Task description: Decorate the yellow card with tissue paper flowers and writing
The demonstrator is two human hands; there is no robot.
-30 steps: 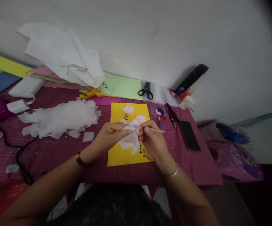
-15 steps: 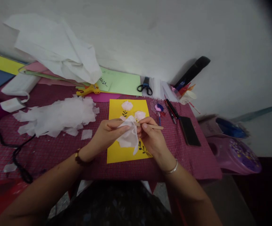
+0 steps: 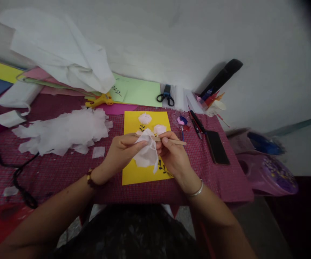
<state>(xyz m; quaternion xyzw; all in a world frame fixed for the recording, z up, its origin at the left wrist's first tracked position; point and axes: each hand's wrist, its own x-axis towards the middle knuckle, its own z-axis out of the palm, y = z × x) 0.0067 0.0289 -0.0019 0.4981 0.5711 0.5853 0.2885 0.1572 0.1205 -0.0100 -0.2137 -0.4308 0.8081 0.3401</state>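
My left hand pinches a thin white piece of tissue paper that hangs down over a yellow sheet. A flat wooden stick is gripped by my right hand, its left end against the tissue paper. Both hands are close together above the sheet. On the sheet, a pale pink paper flower sits on a painted black leafy stem, and another pale flower lies to its right. More black leaves show below the right hand. The hands and tissue hide the sheet's middle.
To the left lies a pile of white tissue squares, with a yellow glue gun behind it. Scissors rest on the green paper's right side. A paint palette, pens and a black phone lie to the right.
The view has shifted slightly. My hands stay close together over the yellow sheet, still holding the tissue paper and the stick, with only a small change in the tissue's folds.
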